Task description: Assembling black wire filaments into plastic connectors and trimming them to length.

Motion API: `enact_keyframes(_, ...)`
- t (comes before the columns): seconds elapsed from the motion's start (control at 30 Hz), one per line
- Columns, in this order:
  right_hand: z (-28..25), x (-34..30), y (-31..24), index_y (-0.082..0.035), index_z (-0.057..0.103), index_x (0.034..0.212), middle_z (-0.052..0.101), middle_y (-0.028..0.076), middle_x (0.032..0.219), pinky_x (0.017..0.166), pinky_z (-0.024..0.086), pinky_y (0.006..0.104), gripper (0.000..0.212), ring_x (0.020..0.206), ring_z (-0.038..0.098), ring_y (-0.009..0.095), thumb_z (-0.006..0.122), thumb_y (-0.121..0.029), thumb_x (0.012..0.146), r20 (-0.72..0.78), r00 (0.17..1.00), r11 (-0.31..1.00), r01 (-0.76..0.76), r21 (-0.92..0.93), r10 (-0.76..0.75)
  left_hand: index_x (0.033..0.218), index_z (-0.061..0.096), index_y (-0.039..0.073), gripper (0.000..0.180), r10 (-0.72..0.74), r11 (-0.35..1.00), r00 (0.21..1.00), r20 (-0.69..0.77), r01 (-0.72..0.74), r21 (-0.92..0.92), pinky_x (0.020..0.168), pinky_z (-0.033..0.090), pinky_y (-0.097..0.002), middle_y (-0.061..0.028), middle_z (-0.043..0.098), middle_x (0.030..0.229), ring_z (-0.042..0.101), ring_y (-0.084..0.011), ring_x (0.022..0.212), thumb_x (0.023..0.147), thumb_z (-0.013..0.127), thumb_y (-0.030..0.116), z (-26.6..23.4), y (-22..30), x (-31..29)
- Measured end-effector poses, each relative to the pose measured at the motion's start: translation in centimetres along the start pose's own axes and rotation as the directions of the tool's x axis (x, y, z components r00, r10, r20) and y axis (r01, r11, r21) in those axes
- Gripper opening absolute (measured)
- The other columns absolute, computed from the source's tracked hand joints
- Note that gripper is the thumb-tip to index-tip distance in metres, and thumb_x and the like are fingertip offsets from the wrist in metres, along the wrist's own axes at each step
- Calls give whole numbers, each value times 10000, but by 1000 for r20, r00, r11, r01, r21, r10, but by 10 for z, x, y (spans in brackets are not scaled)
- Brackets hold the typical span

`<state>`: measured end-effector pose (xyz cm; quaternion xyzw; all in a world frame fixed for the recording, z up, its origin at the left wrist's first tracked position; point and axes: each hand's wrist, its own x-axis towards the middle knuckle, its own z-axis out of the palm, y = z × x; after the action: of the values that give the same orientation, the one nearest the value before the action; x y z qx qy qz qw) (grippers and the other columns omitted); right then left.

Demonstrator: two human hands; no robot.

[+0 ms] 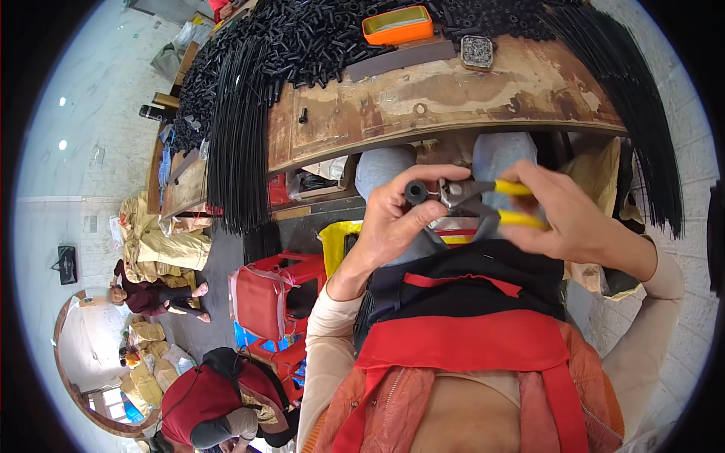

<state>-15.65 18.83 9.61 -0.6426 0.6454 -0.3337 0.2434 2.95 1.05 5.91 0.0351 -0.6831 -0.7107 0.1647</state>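
Note:
My left hand grips a short black tube-shaped part, its round hollow end showing between thumb and fingers. A small shiny metal piece sits just beside it, at the jaws of the pliers; whether it belongs to the pliers or the part I cannot tell. My right hand is closed round the pliers' yellow handles, which stand somewhat apart. Both hands are over my lap, below the front edge of the wooden table. One loose black part stands on the tabletop.
A large heap of black parts covers the table's back. Long black strands hang over its edge at left and right. An orange box and small square tin sit near a flat strip. Red stools stand left; other people are beyond.

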Motion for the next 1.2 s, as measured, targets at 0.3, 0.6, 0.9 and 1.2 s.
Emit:
enact_keyframes(0.3,-27,6,-4,20,511,1054,583,62,626,483,446,248,257,498,611,172,610,-126,867,661,724,687,-583,433,197,1187,637,-10,637,-50,992,995,85,40,122,734,442,-219,-53,658,1044,575,-94,844,840,692,522,-12,7,3)
enact_keyframes(0.6,-4,-4,7,14,500,1151,623,138,850,632,484,351,349,755,638,309,635,-140,868,-46,993,981,95,-169,-104,1279,572,29,488,15,989,999,-40,-9,145,765,413,-218,-8,593,1012,495,-82,844,874,708,265,-4,7,8)
enact_keyframes(0.9,-2,3,1,-3,460,1200,595,82,673,502,459,340,524,529,606,158,744,-165,791,489,817,834,-478,276,307,1274,564,40,426,62,993,986,153,-77,95,829,430,-250,-27,617,1056,532,-102,905,872,685,115,-12,1,6)
enact_keyframes(1.2,15,11,9,1,564,1184,658,198,847,668,472,397,353,761,626,362,550,-274,963,286,947,922,-236,306,148,1053,547,23,223,1,942,999,42,-15,335,720,453,-250,-34,594,890,551,-92,809,921,663,160,-16,0,3)
